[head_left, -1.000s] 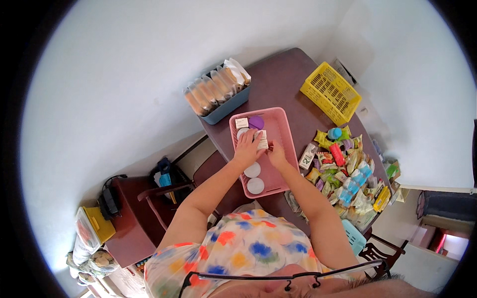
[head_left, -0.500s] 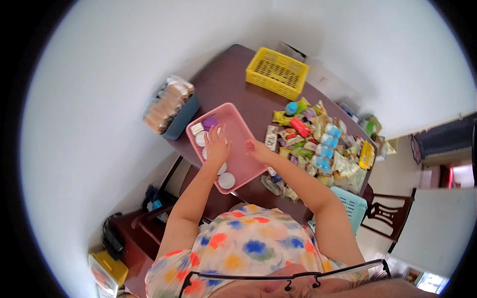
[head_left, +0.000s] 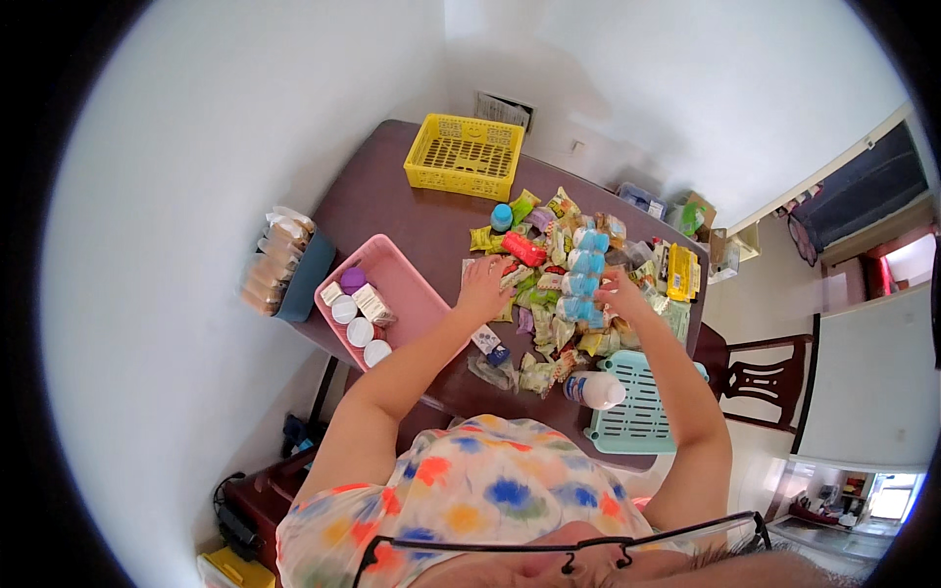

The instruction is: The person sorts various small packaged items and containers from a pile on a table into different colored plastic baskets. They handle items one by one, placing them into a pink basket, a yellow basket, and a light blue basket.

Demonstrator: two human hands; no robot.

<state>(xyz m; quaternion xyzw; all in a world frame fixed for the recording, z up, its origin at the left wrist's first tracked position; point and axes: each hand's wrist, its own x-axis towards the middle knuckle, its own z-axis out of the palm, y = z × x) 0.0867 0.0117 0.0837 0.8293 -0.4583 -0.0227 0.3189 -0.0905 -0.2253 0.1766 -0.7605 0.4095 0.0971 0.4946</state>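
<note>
At the left edge of the snack pile, my left hand [head_left: 482,286] has its fingers bent over a white carton [head_left: 468,268], mostly hidden under it. My right hand [head_left: 621,294] is beside a row of blue-and-white bottles [head_left: 585,276], fingers apart and slightly curled. Left of my left hand stands a pink basket [head_left: 417,286]. Along its left side are white round lids [head_left: 360,332], a purple item [head_left: 353,280] and a white box [head_left: 371,304]. Wrapped snacks [head_left: 537,294], a red packet [head_left: 524,249] and a blue-capped bottle [head_left: 501,218] lie between and beyond my hands.
A yellow crate [head_left: 463,180] stands at the table's far side. A blue bin [head_left: 310,279] of packed goods is at the left. Near my right forearm are a mint-green basket [head_left: 627,416] and a white bottle [head_left: 594,390]. A wooden chair [head_left: 760,377] stands at the right.
Both hands have left the pink basket and moved right to the snack pile. A white box now lies in the basket among the lids. The view has shifted right.
</note>
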